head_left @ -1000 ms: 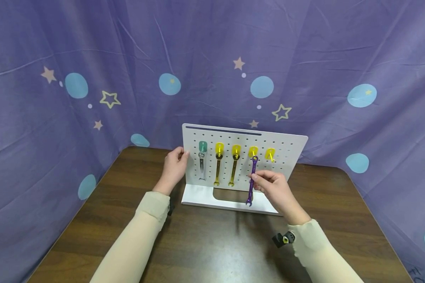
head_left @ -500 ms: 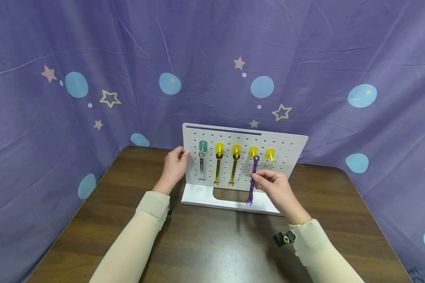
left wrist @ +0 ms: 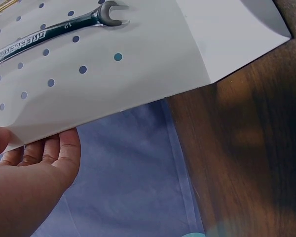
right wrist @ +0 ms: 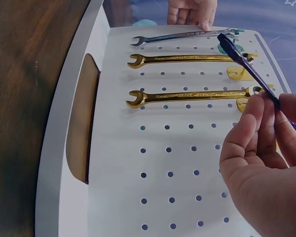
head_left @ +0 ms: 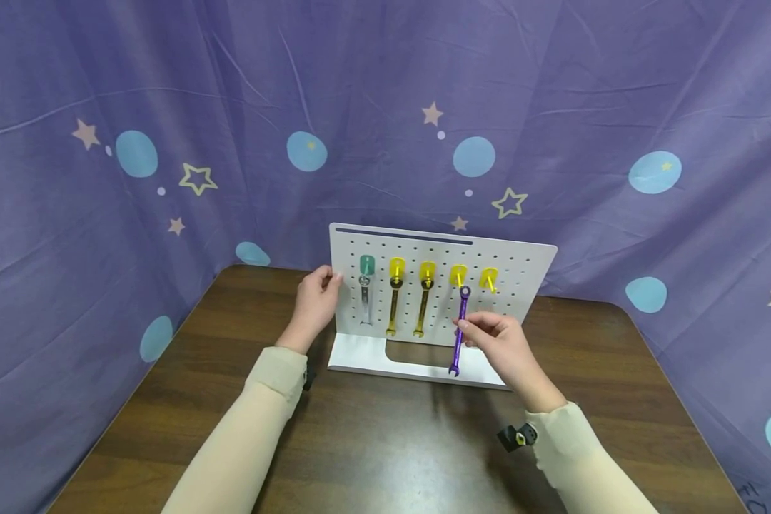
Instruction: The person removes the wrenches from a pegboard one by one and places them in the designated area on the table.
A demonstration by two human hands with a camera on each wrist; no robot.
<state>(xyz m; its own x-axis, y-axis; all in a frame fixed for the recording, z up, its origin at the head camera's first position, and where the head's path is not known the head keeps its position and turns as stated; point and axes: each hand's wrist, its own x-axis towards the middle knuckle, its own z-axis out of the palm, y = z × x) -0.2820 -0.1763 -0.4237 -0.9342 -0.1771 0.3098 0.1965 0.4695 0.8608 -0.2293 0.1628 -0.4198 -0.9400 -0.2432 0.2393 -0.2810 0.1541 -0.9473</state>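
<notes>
My right hand [head_left: 497,343] pinches a purple combination wrench [head_left: 460,325] between thumb and fingers. The wrench hangs nearly upright, ring end at the top, just in front of and below the fourth yellow hook [head_left: 458,275]. In the head view the ring appears off the hook's tip. At the white pegboard's [head_left: 533,271] left edge, my left hand [head_left: 315,300] grips the board, thumb in front and fingers behind [left wrist: 69,143]. A silver wrench [head_left: 365,303] hangs on the green hook [head_left: 367,265]. Two gold wrenches [head_left: 394,310] hang on neighbouring yellow hooks.
A fifth yellow hook [head_left: 488,279] at the right bears nothing. The board's base [head_left: 360,355] has a cut-out opening and stands on a brown wooden table [head_left: 385,442]. Behind hangs a purple curtain [head_left: 385,86] with stars and dots.
The purple wrench's ring end has shifted slightly right and down, away from the fourth hook's tip. My left hand still grips the board.
</notes>
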